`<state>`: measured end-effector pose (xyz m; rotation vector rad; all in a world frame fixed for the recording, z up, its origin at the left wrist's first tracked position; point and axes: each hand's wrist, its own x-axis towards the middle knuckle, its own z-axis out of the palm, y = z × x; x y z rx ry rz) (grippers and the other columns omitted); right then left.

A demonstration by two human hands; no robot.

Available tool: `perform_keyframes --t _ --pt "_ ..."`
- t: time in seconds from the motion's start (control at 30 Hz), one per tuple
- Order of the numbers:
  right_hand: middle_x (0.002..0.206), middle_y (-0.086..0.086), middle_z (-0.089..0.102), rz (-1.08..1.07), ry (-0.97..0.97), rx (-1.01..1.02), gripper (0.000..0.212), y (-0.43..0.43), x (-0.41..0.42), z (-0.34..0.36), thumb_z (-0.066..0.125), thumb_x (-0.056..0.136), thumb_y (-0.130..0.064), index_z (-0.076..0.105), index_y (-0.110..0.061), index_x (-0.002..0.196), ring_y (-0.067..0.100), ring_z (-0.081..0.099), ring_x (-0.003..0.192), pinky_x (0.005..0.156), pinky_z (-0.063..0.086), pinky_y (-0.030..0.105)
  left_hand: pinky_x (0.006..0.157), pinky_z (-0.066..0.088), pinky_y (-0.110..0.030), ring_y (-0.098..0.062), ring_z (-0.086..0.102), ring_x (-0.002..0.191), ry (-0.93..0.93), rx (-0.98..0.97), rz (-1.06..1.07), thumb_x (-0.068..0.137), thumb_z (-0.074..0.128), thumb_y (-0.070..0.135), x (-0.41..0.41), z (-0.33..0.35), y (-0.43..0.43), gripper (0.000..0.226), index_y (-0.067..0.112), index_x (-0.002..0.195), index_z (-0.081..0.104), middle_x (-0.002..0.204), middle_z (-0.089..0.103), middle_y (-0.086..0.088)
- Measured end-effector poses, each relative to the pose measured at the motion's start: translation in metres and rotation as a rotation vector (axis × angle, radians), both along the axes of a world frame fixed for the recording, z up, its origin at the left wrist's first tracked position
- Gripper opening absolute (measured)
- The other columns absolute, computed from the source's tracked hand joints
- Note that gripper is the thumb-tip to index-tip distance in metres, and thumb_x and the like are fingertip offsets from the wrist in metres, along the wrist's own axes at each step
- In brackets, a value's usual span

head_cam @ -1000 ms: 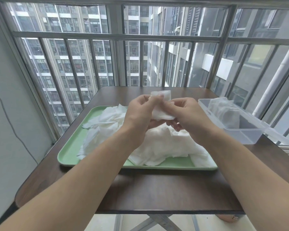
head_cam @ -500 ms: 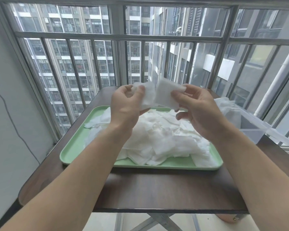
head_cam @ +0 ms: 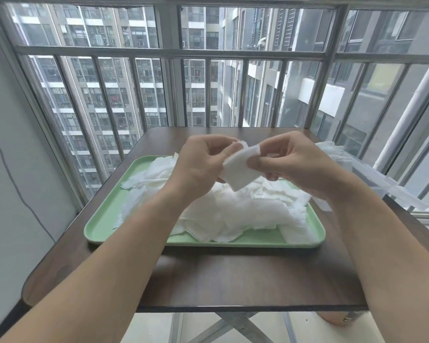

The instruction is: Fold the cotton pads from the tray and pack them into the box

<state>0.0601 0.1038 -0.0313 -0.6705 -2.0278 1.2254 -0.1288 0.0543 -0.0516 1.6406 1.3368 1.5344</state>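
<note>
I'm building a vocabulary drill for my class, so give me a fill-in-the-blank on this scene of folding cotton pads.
1. The left hand and right hand pinch one cotton pad above the heap of pads in the ____ tray.
2. The clear box stands on the tray's ____ side.
3. The tray rests on a dark ____.
Missing words: green; right; table.

Box [head_cam: 382, 179] mostly hidden behind right hand [head_cam: 300, 164] and wrist; only a clear edge and some pads in it show. Left hand [head_cam: 198, 167] fingertips tucked behind held pad [head_cam: 240, 170], fold state unclear. Forearms cover part of pad pile [head_cam: 245, 214] and tray [head_cam: 102, 224] near rim. Both arms cut at bottom edge. Brown thing [head_cam: 332, 319] under table [head_cam: 233, 280] half hidden, unidentifiable.
</note>
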Motion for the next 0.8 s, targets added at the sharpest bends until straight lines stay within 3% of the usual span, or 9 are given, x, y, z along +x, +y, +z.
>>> perform_keyframes --t 0.17,0.27,0.33,0.47,0.63,0.7,0.8 --pt "0.059 0.003 0.062 -0.074 -0.038 -0.001 0.017 0.0 -0.001 0.0 0.077 0.083 -0.005 0.073 0.009 0.093 0.012 0.05 0.05 0.048 0.042 0.019 0.064 0.062 -0.05 -0.021 0.07 0.07 0.045 -0.041 -0.015 0.101 0.058 0.028 0.003 0.001 -0.003 0.022 0.024 0.089 0.076 0.075 0.072 0.0" --pt "0.052 0.002 0.06 -0.135 -0.045 -0.013 0.02 -0.001 -0.003 -0.002 0.081 0.08 -0.009 0.071 0.007 0.085 0.011 0.048 0.046 0.046 0.039 0.02 0.063 0.062 -0.042 -0.018 0.07 0.071 0.016 -0.064 -0.089 0.1 0.057 0.036 0.003 0.002 -0.005 0.028 0.016 0.095 0.076 0.078 0.072 -0.003" --pt "0.048 0.0 0.054 -0.238 -0.055 0.018 0.027 0.0 -0.006 -0.005 0.084 0.078 -0.018 0.068 0.004 0.077 0.01 0.044 0.042 0.044 0.035 0.021 0.063 0.061 -0.035 -0.014 0.072 0.076 0.076 -0.039 -0.125 0.093 0.071 0.029 0.003 0.001 -0.005 0.013 0.02 0.101 0.075 0.084 0.075 0.005" --pt "0.047 -0.009 0.051 -0.498 -0.182 0.248 0.046 0.009 -0.005 -0.01 0.08 0.081 -0.043 0.066 -0.002 0.068 0.003 0.042 0.042 0.046 0.034 0.016 0.062 0.062 -0.042 -0.012 0.07 0.077 0.051 0.032 0.038 0.083 0.072 0.009 -0.002 -0.004 0.002 0.025 0.025 0.101 0.069 0.087 0.073 0.006" --pt "0.071 -0.009 0.073 -0.307 -0.494 0.316 0.025 0.007 -0.01 -0.014 0.08 0.076 -0.051 0.075 -0.026 0.079 -0.002 0.063 0.061 0.056 0.047 0.017 0.061 0.06 -0.041 -0.01 0.066 0.073 -0.068 0.038 0.227 0.072 0.062 0.018 -0.009 -0.002 0.004 0.034 0.018 0.106 0.068 0.087 0.069 0.003" --pt "0.076 -0.008 0.074 -0.254 -0.524 0.25 0.027 0.005 -0.012 -0.017 0.084 0.071 -0.051 0.076 -0.029 0.083 0.002 0.067 0.067 0.064 0.055 0.024 0.064 0.059 -0.044 -0.011 0.066 0.072 -0.081 0.037 0.229 0.077 0.063 0.012 -0.009 -0.001 0.004 0.031 0.016 0.107 0.068 0.086 0.069 0.002" --pt "0.078 -0.007 0.073 -0.159 -0.488 0.181 0.025 0.003 -0.015 -0.02 0.09 0.069 -0.036 0.077 -0.03 0.089 0.005 0.065 0.069 0.071 0.055 0.029 0.068 0.061 -0.046 -0.015 0.068 0.078 -0.07 0.041 0.243 0.073 0.063 0.017 -0.009 -0.002 0.004 0.035 0.016 0.108 0.068 0.087 0.07 0.002"
